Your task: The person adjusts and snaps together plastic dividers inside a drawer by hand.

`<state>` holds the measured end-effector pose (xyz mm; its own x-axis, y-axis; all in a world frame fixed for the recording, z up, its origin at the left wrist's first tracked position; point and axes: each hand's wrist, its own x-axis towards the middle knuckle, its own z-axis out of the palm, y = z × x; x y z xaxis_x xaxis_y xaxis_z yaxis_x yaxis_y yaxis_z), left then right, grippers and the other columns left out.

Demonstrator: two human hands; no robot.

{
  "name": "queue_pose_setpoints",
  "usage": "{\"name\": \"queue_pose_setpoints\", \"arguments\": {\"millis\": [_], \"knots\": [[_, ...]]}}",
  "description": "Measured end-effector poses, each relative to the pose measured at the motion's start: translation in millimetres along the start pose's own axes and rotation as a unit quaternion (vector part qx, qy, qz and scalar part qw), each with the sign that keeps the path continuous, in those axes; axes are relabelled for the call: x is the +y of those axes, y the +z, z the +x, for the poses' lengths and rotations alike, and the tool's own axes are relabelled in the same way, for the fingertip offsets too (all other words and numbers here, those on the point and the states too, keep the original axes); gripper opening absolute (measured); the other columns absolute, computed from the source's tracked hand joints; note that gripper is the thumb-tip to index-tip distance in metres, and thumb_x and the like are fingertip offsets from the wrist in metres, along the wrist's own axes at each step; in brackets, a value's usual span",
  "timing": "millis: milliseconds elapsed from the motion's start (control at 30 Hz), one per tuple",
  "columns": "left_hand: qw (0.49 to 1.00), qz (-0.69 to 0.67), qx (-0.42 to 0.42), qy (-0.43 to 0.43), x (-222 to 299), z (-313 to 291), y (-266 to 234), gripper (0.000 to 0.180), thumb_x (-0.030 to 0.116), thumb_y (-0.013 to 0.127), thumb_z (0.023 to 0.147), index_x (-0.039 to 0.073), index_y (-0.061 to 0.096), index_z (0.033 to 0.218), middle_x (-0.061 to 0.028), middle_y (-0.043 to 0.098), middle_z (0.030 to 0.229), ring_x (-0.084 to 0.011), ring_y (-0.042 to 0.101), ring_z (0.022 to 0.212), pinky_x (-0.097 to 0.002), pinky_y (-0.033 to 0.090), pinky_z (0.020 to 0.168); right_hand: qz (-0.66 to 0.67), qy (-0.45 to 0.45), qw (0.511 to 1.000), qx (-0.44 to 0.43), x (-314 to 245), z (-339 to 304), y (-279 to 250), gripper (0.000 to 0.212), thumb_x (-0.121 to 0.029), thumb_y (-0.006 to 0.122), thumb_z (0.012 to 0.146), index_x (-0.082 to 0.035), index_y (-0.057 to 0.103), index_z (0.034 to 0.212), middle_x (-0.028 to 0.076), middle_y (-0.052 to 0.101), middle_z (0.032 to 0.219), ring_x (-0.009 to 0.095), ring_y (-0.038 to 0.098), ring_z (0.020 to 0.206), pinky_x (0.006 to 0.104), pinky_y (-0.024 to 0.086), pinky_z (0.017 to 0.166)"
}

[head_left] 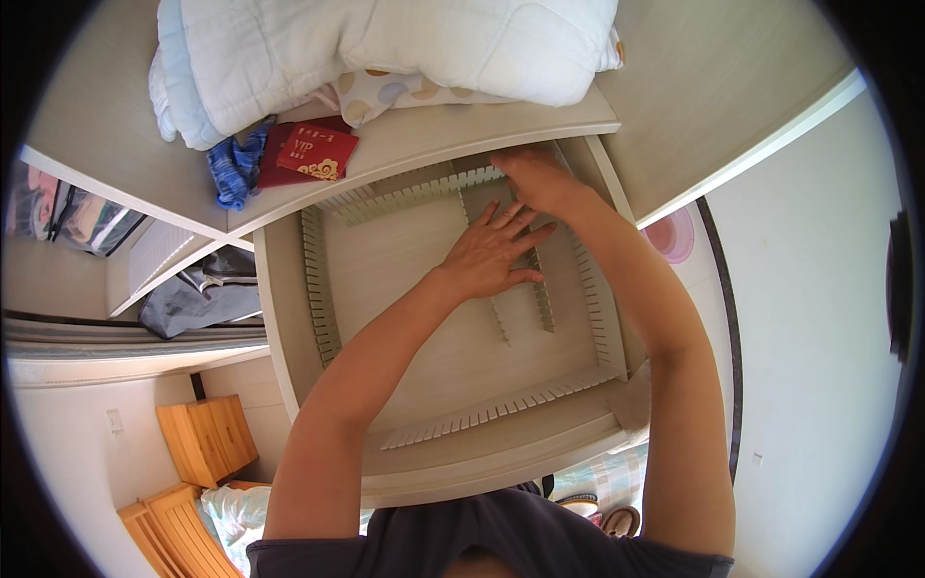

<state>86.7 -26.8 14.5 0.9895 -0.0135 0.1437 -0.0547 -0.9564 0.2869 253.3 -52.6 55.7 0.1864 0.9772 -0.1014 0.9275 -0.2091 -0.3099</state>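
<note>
A pale wooden drawer (385,279) is pulled out in front of me, with white notched divider strips along its sides. My left hand (487,252) is over the drawer's right half, palm down, fingers spread, holding nothing I can see. Beneath its fingers two divider strips run front to back, one of them a notched divider strip (545,303). My right hand (532,180) reaches into the far right corner, at the end of the far notched strip (414,197). Its fingers bend downward and their tips are hard to make out, so any grip there is unclear.
Above the drawer, a shelf (434,130) carries a folded white quilt (405,43), red booklets (313,152) and a blue cloth (236,164). Dark bags (207,294) fill a compartment at left. A cabinet side panel (713,96) rises at right. A pink basin (670,236) stands beyond the drawer's right side.
</note>
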Motion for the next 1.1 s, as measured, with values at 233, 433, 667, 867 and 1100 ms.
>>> {"name": "queue_pose_setpoints", "arguments": {"millis": [233, 433, 667, 867, 1100], "knots": [[0.999, 0.006, 0.009, -0.038, 1, 2, -5, 0.079, 0.06, 0.055, 0.082, 0.016, 0.032, 0.143, -0.0167, 0.021, 0.151, -0.0326, 0.016, 0.14, -0.0538, 0.016, 0.112, 0.062, -0.014, 0.998, 0.022, 7, 3, 11, 0.025, -0.009, 0.05, 0.09, -0.003, 0.055, 0.114, 0.017, 0.061, 0.103, 0.03, 0.061, 0.094, 0.0397, 0.05, 0.081], [0.998, 0.015, 0.008, -0.054, 0, 3, 0, 0.084, 0.065, 0.051, 0.081, 0.016, 0.028, 0.145, -0.017, 0.017, 0.152, -0.0322, 0.013, 0.141, -0.054, 0.011, 0.113, 0.29, 0.075, 0.954, 0.012, 16, 11, 18, 0.035, -0.025, 0.049, 0.087, 0.002, 0.058, 0.106, 0.017, 0.063, 0.101, 0.028, 0.061, 0.092, 0.0376, 0.048, 0.084], [0.998, 0.019, -0.015, -0.06, -1, 4, -3, 0.085, 0.066, 0.05, 0.082, 0.016, 0.026, 0.146, -0.0168, 0.017, 0.152, -0.0316, 0.013, 0.141, -0.0556, 0.011, 0.113, 0.38, 0.133, 0.915, -0.021, 11, 11, 8, 0.038, -0.027, 0.049, 0.086, 0.004, 0.058, 0.106, 0.017, 0.062, 0.102, 0.029, 0.061, 0.091, 0.039, 0.048, 0.083], [0.998, 0.019, -0.027, -0.061, 1, 8, -2, 0.085, 0.067, 0.05, 0.081, 0.017, 0.026, 0.146, -0.0165, 0.017, 0.152, -0.0308, 0.016, 0.141, -0.0563, 0.012, 0.112, 0.202, 0.059, 0.978, -0.002, 16, 8, 7, 0.026, -0.021, 0.051, 0.09, -0.002, 0.06, 0.107, 0.016, 0.062, 0.105, 0.032, 0.06, 0.091, 0.0406, 0.047, 0.081], [0.997, 0.019, -0.016, -0.069, 0, 11, 1, 0.084, 0.066, 0.051, 0.081, 0.016, 0.028, 0.145, -0.017, 0.02, 0.15, -0.031, 0.02, 0.139, -0.0564, 0.015, 0.111, 0.044, -0.029, 0.997, 0.053, -4, -7, -24, 0.024, -0.015, 0.055, 0.089, -0.006, 0.06, 0.111, 0.012, 0.063, 0.104, 0.029, 0.061, 0.094, 0.0384, 0.049, 0.084]]}}
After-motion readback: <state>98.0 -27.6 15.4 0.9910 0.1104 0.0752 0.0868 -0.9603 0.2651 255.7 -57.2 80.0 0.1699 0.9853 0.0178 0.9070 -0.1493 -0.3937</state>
